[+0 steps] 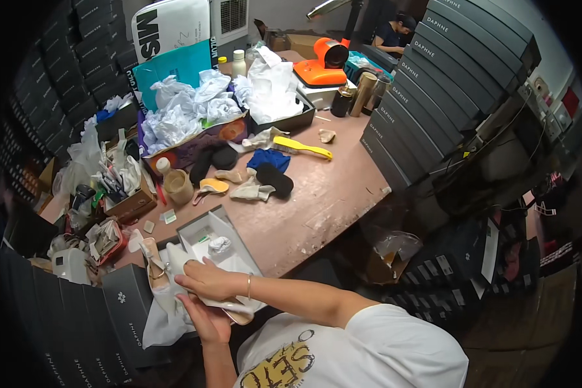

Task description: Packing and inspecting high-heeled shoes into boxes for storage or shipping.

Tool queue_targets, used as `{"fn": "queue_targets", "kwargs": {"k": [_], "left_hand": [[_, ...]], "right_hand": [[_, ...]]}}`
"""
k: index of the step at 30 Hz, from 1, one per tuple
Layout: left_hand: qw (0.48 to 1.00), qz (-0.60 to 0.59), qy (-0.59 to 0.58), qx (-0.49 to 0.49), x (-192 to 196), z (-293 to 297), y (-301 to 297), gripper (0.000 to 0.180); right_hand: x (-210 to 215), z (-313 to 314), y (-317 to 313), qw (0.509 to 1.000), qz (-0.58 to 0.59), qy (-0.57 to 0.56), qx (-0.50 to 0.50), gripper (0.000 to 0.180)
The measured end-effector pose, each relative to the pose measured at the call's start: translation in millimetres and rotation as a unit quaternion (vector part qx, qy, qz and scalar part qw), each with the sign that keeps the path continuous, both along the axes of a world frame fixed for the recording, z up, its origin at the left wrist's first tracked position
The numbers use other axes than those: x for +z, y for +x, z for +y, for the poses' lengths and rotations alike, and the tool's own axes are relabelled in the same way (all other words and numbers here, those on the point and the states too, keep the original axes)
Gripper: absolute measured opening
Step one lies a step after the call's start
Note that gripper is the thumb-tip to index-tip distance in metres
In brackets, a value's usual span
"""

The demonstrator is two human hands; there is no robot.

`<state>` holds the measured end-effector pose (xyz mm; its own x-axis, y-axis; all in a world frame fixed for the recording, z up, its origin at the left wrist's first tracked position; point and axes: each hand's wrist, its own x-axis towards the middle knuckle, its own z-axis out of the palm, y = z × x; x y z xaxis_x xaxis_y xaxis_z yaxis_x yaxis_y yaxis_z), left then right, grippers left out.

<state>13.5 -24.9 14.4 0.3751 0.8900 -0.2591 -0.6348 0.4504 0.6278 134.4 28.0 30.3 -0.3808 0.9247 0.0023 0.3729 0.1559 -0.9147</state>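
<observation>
Beige shoe sits gripped in both hands, just below the open grey shoebox. The left hand cups it from under; the right hand presses on top. White paper lies under them on the brown tabletop.

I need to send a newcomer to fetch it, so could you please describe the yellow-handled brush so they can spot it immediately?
Start at the brown worktable and look to its middle, before the stacked dark shoe boxes. The brush lies flat just beyond a blue cloth; it is the only bright yellow, long-handled thing there.
</observation>
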Motion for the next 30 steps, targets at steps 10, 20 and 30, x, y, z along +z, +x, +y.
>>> {"fn": "queue_targets", "kwargs": {"k": [10,20,30], "left_hand": [[0.991,0.122,-0.016,0.044,-30,45,-14,0.056],[0.985,0.158,-0.036,0.059,-40,13,-25,0.047],[0.999,0.005,-0.039,0.023,0,-45,-11,0.064]], "right_hand": [[19,-36,-1,0.985,-0.161,0.0,0.067,0.069],[-2,-71,-6,0.986,-0.127,0.072,0.083,0.067],[-33,28,67,0.885,-0.328,0.32,-0.088,0.045]]}}
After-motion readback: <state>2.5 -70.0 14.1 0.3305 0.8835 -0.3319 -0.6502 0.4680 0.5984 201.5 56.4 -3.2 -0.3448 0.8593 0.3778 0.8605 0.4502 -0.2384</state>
